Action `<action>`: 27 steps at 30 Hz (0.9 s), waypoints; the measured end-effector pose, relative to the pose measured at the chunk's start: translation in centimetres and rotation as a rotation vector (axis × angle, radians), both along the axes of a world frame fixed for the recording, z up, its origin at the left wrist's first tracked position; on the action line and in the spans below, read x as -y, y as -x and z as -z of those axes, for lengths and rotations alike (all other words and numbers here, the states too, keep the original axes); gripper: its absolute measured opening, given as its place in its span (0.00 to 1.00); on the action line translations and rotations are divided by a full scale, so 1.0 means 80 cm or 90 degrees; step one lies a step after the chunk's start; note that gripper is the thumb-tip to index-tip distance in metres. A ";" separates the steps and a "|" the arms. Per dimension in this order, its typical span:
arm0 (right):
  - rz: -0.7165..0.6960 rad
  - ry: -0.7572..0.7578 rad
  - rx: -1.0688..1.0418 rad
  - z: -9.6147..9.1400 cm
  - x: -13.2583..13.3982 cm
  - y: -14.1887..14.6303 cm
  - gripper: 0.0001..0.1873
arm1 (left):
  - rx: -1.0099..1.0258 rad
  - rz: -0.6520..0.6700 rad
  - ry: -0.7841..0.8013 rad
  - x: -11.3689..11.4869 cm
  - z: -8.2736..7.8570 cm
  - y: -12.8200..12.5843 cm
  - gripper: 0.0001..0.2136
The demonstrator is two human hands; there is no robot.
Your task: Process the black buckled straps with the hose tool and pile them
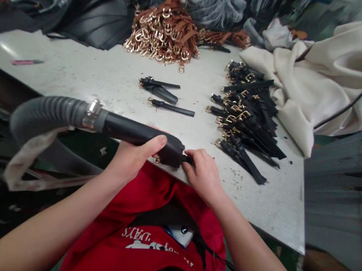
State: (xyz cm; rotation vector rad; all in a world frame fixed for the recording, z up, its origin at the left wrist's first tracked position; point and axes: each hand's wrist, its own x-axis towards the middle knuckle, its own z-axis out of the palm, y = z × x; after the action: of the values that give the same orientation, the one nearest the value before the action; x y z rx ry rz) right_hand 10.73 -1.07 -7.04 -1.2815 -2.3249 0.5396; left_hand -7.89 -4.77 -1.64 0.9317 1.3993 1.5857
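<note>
While the left hand grips a black nozzle, thumb uppermost, right hand pinching a strap, forearms converging

Tabletop: pale grey, flecked with dark specks.
Heap of brown straps with gold-coloured buckles: rear middle.
Small bunch of black straps with gold-coloured buckles: centre.
Single narrow black strap: just in front.
Large spread of buckled black straps: right.
Folded cream cloth: beside that spread.
Slim pink stick-shaped tool: left.
Dark sheets: rear left.
</note>
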 end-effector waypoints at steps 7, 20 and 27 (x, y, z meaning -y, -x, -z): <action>0.013 -0.005 -0.014 0.001 0.000 0.002 0.14 | -0.108 0.004 -0.002 -0.006 -0.010 -0.002 0.09; 0.012 -0.009 -0.006 0.004 -0.001 0.002 0.14 | 0.047 -0.100 0.016 -0.002 -0.019 0.006 0.14; 0.024 -0.087 -0.001 -0.003 0.013 0.006 0.16 | 0.058 -0.167 -0.005 0.058 -0.028 0.064 0.13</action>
State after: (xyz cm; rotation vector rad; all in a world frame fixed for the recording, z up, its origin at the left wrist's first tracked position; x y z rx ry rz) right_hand 10.28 -2.10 -6.77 -1.2575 -2.2888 0.3631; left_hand -12.98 -9.40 0.60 0.6910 1.4991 1.8039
